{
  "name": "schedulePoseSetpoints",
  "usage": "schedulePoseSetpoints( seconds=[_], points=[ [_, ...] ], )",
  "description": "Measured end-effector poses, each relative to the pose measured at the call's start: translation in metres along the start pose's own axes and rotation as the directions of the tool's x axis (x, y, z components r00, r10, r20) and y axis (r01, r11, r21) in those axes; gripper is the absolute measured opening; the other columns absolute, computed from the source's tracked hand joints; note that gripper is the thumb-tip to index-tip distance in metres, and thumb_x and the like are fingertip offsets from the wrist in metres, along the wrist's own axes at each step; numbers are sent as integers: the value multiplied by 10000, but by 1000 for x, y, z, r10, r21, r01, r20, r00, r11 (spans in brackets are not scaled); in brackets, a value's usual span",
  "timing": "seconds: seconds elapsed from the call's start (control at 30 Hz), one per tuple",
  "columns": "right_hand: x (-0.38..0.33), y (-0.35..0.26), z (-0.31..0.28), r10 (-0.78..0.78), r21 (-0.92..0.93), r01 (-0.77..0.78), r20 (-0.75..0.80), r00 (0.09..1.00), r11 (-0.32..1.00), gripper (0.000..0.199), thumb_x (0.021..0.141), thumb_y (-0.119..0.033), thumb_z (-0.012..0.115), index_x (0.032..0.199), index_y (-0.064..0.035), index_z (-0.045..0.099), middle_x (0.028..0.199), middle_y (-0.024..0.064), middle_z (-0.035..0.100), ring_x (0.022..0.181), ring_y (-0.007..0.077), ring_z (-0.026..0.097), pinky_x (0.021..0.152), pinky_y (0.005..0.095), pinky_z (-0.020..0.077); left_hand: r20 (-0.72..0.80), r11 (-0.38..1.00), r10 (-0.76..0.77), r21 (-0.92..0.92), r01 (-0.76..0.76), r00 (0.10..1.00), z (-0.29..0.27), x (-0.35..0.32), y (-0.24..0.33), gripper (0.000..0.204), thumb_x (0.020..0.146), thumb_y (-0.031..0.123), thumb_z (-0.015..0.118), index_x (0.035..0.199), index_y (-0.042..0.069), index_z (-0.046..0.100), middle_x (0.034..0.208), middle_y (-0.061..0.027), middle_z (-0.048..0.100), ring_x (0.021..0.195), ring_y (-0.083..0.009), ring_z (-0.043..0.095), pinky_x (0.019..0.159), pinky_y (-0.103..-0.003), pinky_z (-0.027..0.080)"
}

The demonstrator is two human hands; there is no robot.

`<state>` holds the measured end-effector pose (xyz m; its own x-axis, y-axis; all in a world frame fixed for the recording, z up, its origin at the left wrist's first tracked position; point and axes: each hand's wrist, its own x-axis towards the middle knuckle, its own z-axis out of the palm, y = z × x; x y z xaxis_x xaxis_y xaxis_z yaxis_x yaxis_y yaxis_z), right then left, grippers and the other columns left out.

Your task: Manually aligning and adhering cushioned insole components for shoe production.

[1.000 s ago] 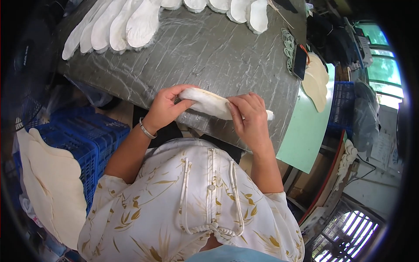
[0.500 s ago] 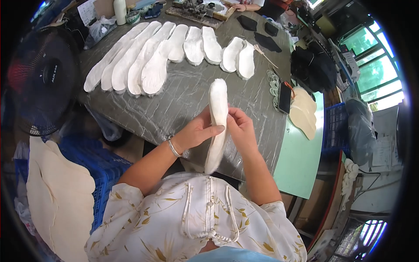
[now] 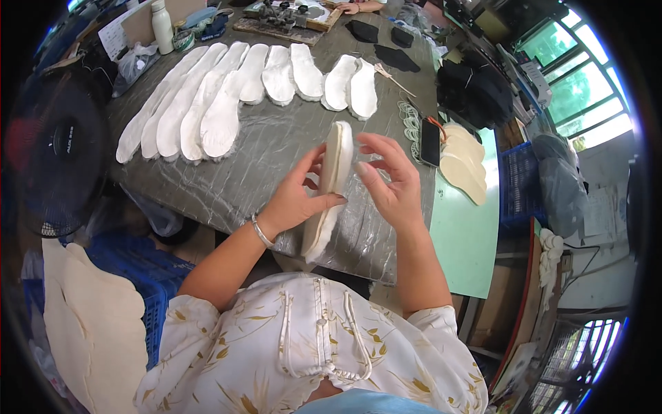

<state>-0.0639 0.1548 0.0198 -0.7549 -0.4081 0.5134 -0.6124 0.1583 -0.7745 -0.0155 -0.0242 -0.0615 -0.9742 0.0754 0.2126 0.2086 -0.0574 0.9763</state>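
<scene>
A long white fleece insole [image 3: 332, 181] stands on edge above the plastic-covered grey table [image 3: 276, 148], its tan underside turned left. My left hand [image 3: 295, 200] grips its middle, thumb across the edge. My right hand [image 3: 389, 185] is beside it on the right, fingers spread, fingertips at the fleece side. A row of several more white insoles [image 3: 227, 96] lies flat across the far half of the table.
Black shoe pieces [image 3: 386, 45], a white bottle [image 3: 161, 26] and a wooden tool block [image 3: 279, 17] sit at the far edge. A dark phone [image 3: 430, 141] and cream soles [image 3: 463, 162] lie right. A black fan [image 3: 58, 155] and blue crate [image 3: 148, 276] with cream sheets [image 3: 86, 324] stand left.
The insole went from lying crosswise in both hands to upright and then turned on edge. My right hand loosened from a grip to spread fingers beside it.
</scene>
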Motion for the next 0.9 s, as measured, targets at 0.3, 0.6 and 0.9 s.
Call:
schedulePoseSetpoints(
  seconds=[0.3, 0.6, 0.9],
  points=[
    [8, -12, -4, 404, 300, -422, 125, 906, 855, 231, 842, -134, 762, 1005, 6, 677, 896, 30, 677, 807, 87, 610, 722, 245, 509, -98, 946, 132, 310, -96, 986, 4, -4, 16, 953, 671, 161, 871, 1464, 44, 357, 1319, -71, 504, 1067, -165, 527, 774, -287, 485],
    [2, -1, -1, 396, 674, -425, 209, 894, 604, 132, 880, -121, 707, 950, -9, 712, 850, 18, 679, 798, 76, 587, 768, 253, 466, 156, 994, 113, -25, -110, 981, 1, 6, 29, 1020, 776, 336, 817, 1526, 26, 200, 1461, -138, 348, 1315, -283, 437, 1013, -388, 456],
    [-11, 1, 20, 270, 675, -249, 76, 960, 695, 100, 941, -107, 643, 957, -14, 678, 905, -14, 641, 847, 58, 560, 775, 228, 448, -228, 942, 309, 210, -263, 924, 16, 5, 73, 339, 849, 142, 749, 1152, 5, 684, 1098, -106, 660, 906, -159, 658, 782, -262, 527]
  ],
)
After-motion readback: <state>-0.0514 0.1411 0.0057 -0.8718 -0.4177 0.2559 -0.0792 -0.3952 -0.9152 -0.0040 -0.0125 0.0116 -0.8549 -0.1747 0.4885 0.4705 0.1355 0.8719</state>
